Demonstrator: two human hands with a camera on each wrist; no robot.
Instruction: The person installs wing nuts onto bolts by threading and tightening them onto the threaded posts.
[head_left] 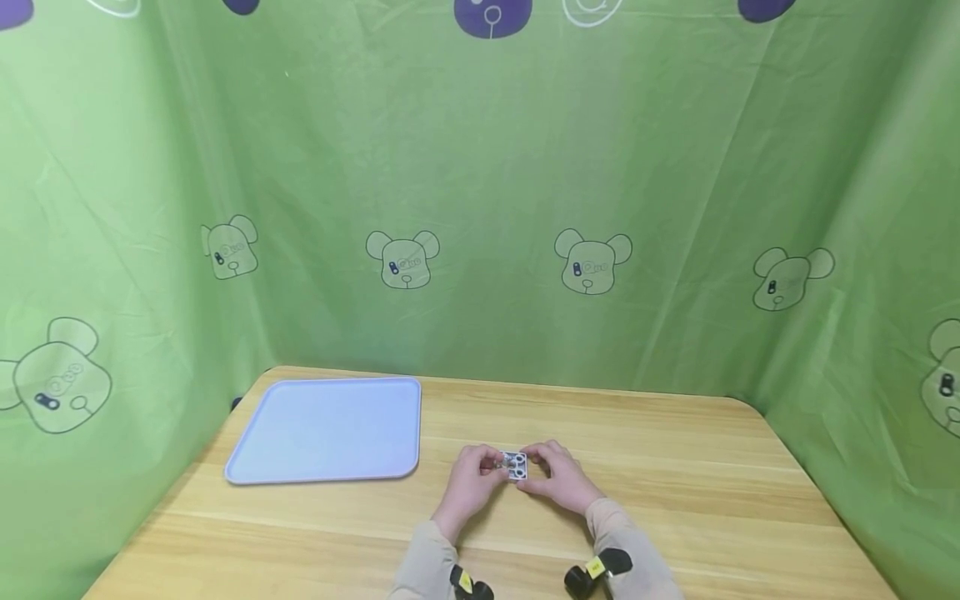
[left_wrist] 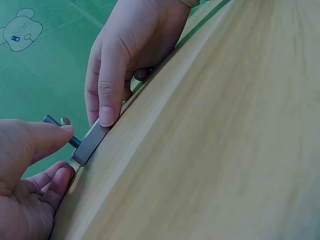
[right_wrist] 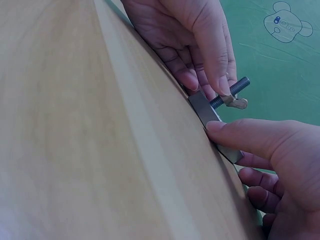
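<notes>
A small metal block [head_left: 519, 467] with round holes in its top lies on the table between both hands. A dark threaded bolt [right_wrist: 242, 84] sticks up from the block and carries a brass-coloured wing nut [right_wrist: 240, 103]. My left hand [head_left: 469, 482] pinches the wing nut, its thumb against the bolt in the left wrist view. From the other side my right hand [head_left: 559, 478] grips the block by its edges, thumb on the near side and fingers on the far side. The fingers partly hide the block's ends.
To the left on the wooden table [head_left: 675, 467] lies a pale blue-violet tray [head_left: 330, 429]. Green curtains [head_left: 480, 167] with bear drawings stand behind the table and along both sides.
</notes>
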